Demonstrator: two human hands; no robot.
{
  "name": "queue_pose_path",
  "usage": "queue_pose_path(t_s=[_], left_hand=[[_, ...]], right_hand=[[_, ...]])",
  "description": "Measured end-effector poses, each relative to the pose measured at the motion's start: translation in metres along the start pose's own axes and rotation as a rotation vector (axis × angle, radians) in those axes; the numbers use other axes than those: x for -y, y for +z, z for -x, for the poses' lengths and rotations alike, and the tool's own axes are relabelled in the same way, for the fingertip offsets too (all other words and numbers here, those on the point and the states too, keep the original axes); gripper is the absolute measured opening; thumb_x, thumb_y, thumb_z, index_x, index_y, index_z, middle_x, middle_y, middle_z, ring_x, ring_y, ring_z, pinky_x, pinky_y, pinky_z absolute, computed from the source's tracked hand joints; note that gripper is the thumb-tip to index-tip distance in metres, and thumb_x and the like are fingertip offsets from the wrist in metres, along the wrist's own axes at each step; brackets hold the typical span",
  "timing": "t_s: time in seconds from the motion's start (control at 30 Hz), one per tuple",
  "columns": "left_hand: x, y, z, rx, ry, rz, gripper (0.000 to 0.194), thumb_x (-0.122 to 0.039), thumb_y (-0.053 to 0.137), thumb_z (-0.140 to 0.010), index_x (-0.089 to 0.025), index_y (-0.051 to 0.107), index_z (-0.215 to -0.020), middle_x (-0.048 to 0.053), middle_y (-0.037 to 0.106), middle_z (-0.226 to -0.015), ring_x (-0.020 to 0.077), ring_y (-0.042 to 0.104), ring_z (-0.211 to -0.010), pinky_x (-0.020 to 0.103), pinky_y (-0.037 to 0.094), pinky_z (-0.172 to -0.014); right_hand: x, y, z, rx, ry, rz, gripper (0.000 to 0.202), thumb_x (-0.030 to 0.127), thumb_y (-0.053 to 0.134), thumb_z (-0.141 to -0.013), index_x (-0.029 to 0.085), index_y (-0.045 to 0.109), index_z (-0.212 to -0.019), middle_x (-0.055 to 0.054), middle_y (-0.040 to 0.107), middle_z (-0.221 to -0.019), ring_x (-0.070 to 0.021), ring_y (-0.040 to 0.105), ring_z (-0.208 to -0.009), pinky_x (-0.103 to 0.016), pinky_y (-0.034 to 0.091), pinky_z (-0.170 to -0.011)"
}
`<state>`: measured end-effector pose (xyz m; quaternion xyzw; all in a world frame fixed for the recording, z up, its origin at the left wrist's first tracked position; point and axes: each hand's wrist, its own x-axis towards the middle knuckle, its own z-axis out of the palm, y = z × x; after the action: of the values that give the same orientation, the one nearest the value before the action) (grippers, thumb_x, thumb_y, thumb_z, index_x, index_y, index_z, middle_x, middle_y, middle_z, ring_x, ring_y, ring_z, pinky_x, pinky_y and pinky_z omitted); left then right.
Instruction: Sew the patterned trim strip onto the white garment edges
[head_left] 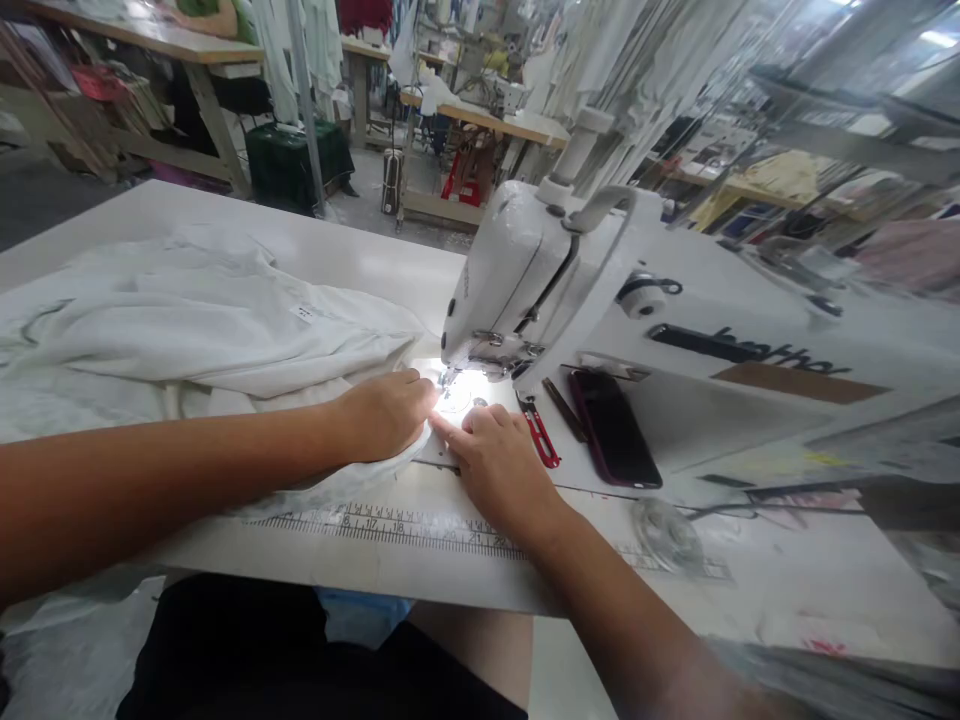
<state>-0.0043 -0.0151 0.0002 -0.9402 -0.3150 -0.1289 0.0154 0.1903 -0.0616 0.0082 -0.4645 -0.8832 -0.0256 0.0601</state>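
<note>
A white sewing machine (517,280) stands on the table, its lamp glaring around the needle. White cloth (225,320) is spread over the left side of the table and reaches the needle area. Just left of the needle, my left hand (394,412) is closed on the cloth's edge, fingers curled. My right hand (499,465) lies in front of the needle with its index finger stretched toward my left fingertips; the other fingers are bent low against the machine bed. Glare hides any fabric under the right fingertips.
Right of the needle lie red thread snips (543,438), a dark narrow tool (564,410) and a phone (616,430). A measuring tape (390,525) runs along the front edge. A clear bobbin-like disc (667,533) is at right. Another person's arm (202,20) shows far back left.
</note>
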Motion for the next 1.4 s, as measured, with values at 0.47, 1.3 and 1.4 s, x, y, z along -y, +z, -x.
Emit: queue_pose_path(t_s=[0.47,1.3,1.4], left_hand=[[-0.039,-0.009,-0.010,0.178,-0.168,-0.128,0.015,-0.010,0.045,-0.085,-0.008,0.060,-0.084,0.014,0.060,-0.089,0.0258,0.054,-0.086,0.036,0.044,-0.072],[-0.004,0.011,-0.015,-0.005,-0.138,-0.021,0.030,-0.019,0.039,-0.092,-0.004,0.064,-0.101,0.017,0.063,-0.102,0.0270,0.052,-0.104,0.039,0.043,-0.093],[0.020,0.003,-0.021,0.069,-0.228,0.054,0.035,-0.027,0.038,-0.095,-0.006,0.061,-0.111,0.017,0.060,-0.116,0.0282,0.049,-0.116,0.043,0.037,-0.103]], right_hand=[[0.008,0.007,0.014,-0.048,0.069,0.021,0.050,0.004,0.049,-0.086,0.026,0.059,-0.129,-0.007,0.054,-0.084,-0.0243,0.044,-0.082,-0.035,0.026,-0.076],[-0.006,0.008,-0.003,-0.049,0.133,-0.052,0.047,0.008,0.044,-0.090,0.028,0.059,-0.129,-0.006,0.052,-0.083,-0.0223,0.044,-0.083,-0.036,0.029,-0.077],[-0.005,0.008,-0.004,-0.058,0.143,-0.073,0.047,0.007,0.044,-0.090,0.028,0.060,-0.128,-0.006,0.053,-0.083,-0.0218,0.045,-0.083,-0.035,0.030,-0.077]])
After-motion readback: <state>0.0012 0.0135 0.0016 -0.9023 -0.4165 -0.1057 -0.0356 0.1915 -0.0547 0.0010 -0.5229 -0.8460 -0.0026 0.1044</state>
